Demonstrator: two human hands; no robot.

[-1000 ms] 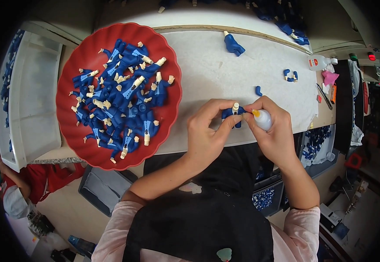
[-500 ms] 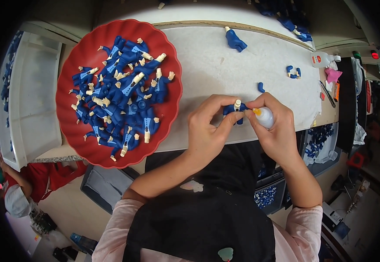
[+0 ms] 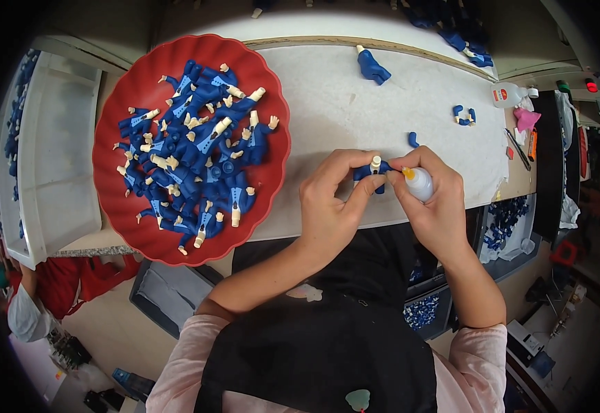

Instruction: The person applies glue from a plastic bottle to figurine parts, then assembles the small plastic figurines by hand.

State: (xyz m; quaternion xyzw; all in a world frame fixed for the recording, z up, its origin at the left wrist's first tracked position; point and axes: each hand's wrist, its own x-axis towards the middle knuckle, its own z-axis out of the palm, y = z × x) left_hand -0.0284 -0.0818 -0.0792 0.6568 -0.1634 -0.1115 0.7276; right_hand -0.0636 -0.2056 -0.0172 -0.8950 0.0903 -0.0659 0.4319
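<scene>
My left hand point(image 3: 327, 199) is closed, its thumb and fingers pinching a small blue toy figure body point(image 3: 362, 172) with a cream neck peg. My right hand point(image 3: 441, 206) has a small white squeeze bottle point(image 3: 420, 186) with a yellow tip tucked in its grip. Its thumb and index fingertip meet at the figure's right side, on what looks like a blue arm. A loose blue arm piece point(image 3: 413, 140) lies just beyond my right hand. Farther off are a pair of curved blue arms with cream hands point(image 3: 459, 119) and another blue figure body point(image 3: 373, 67).
A red scalloped bowl point(image 3: 272, 186) heaped with blue figures stands at the left beside a white plastic bin point(image 3: 66, 172). To the right are a clear bottle point(image 3: 509, 95), a pink piece point(image 3: 526, 119), a black pen-like tool point(image 3: 518, 148) and an orange-handled tool point(image 3: 533, 146). Trays of parts sit below the table edge.
The whole view has shifted very slightly. Both hands keep nearly the same pose around the figure and the bottle.
</scene>
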